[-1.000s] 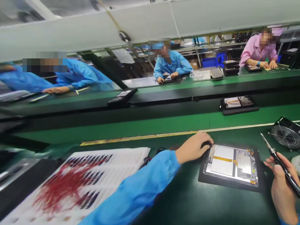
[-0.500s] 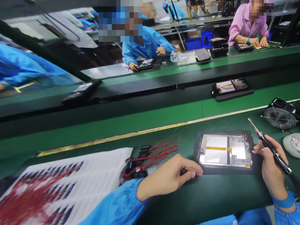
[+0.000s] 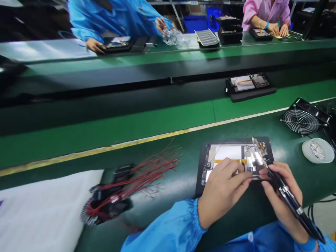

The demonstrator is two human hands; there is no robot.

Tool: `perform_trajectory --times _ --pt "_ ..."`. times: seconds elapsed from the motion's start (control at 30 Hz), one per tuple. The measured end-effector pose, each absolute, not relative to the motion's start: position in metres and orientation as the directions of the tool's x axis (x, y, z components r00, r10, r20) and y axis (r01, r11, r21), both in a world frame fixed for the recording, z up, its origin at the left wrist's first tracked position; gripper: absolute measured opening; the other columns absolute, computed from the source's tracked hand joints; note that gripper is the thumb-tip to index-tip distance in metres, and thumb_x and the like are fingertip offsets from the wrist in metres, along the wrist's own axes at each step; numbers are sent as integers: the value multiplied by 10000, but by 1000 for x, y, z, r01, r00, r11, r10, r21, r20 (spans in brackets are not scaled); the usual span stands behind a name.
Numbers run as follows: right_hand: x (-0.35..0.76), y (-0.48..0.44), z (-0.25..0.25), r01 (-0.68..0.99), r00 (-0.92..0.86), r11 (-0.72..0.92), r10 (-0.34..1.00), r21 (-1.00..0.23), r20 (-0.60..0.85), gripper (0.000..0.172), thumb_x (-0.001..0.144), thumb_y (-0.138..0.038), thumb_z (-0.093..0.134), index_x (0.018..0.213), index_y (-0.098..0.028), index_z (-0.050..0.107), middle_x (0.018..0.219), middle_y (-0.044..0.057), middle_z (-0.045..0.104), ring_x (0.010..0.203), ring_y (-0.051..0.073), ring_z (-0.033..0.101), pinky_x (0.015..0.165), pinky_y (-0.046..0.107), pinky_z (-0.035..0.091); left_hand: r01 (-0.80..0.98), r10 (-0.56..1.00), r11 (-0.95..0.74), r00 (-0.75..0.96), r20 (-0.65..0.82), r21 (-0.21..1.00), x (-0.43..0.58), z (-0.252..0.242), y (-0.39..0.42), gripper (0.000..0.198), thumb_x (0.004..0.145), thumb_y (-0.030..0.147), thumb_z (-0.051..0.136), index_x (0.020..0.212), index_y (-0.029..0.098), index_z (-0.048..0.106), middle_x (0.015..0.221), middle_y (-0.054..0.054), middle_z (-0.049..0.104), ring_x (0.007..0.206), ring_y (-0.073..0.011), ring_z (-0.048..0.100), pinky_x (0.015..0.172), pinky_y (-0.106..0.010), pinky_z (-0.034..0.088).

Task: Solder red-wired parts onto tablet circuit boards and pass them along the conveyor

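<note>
An opened tablet (image 3: 225, 154) lies in a black tray (image 3: 201, 164) on the dark green bench in front of me. My left hand (image 3: 223, 190) rests over the tablet's near edge, fingers pinched together on something I cannot make out. My right hand (image 3: 279, 190) grips a black soldering iron (image 3: 286, 194) like a pen. Its metal tip (image 3: 256, 144) points at the circuit board in the tablet's right half.
A bundle of red wires with small black parts (image 3: 126, 189) lies left of the tray, next to a white sheet (image 3: 39, 210). A black fan (image 3: 301, 120) and a white dish of solder bits (image 3: 316, 150) stand at right. Another tablet tray (image 3: 248, 85) rides the belt. People work opposite.
My view dropped and shifted. My left hand moved from the tray's left corner onto the tablet. My right hand brought the iron's tip down over the board.
</note>
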State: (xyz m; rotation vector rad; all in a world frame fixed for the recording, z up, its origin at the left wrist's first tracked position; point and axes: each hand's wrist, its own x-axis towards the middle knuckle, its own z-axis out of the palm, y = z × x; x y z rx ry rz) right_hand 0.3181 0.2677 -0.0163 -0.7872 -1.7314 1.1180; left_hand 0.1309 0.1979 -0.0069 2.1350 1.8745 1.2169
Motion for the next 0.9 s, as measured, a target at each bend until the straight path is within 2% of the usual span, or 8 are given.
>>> perform_trajectory --times 0.23,0.4,0.57,0.77,0.9 --pt "309 260 -18 137 -387 402 863 -906 324 290 985 -191 705 1255 -285 658 1197 44 612 1105 212 655 915 306 575 778 856 -307 -25 516 548 130 0 199 76 1023 145 628 1021 171 699 944 -24 718 894 -197 605 797 -339 453" --pt "301 260 -13 155 -372 384 876 -910 306 269 986 -178 706 1229 -279 656 1178 26 598 986 177 675 893 288 547 749 853 -284 -87 515 598 133 0 198 63 1014 152 642 1031 181 696 878 3 727 839 -182 596 781 -335 451" --pt "304 259 -12 132 -384 388 868 -912 314 292 984 -166 706 1252 -268 655 1166 42 619 1000 191 680 892 306 552 684 864 -272 -135 484 677 133 1 198 84 982 114 659 945 185 685 858 11 718 828 -173 577 789 -319 449" --pt "341 267 -6 90 -363 481 831 -872 421 228 1023 -326 659 1217 -210 685 1018 79 698 971 278 671 831 407 552 665 917 -131 -199 345 735 129 1 198 129 927 82 676 877 200 682 837 25 693 862 -195 551 841 -364 394" --pt "348 266 -2 151 -406 418 852 -896 330 237 980 -177 720 1209 -214 673 1079 59 677 926 227 698 861 357 559 633 937 -107 -194 291 766 128 0 197 116 950 110 667 883 204 682 844 35 698 873 -196 546 861 -376 373"
